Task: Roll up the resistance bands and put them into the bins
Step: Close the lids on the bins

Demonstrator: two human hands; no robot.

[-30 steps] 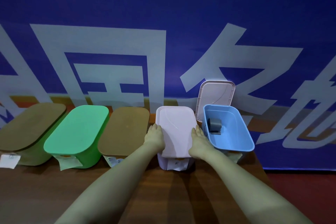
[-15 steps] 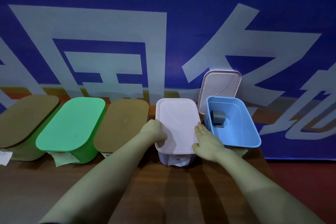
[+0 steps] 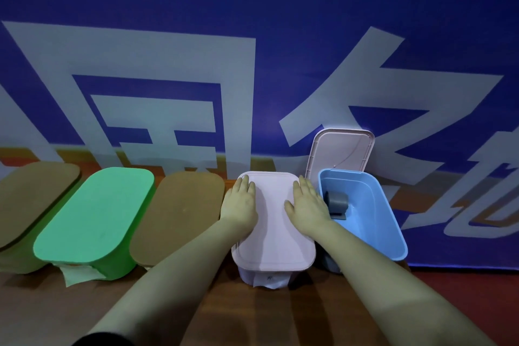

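Note:
A pink bin point(image 3: 273, 236) with its lid on stands in the middle of a row of bins. My left hand point(image 3: 240, 205) lies flat on the lid's left side and my right hand point(image 3: 307, 206) lies flat on its right side, fingers spread toward the wall. To the right, an open blue bin point(image 3: 373, 222) holds a rolled grey resistance band point(image 3: 337, 202) near its left wall. No other band is visible.
A loose pink lid point(image 3: 341, 153) leans against the blue banner wall behind the blue bin. Left of the pink bin stand a brown-lidded bin point(image 3: 179, 216), a green bin point(image 3: 95, 219) and another brown-lidded bin point(image 3: 31, 199). Brown tabletop point(image 3: 252, 314) lies in front.
Both hands have slid from the near corners of the pink lid up onto its top, toward the far edge, and now lie flat. The camera view has shifted slightly.

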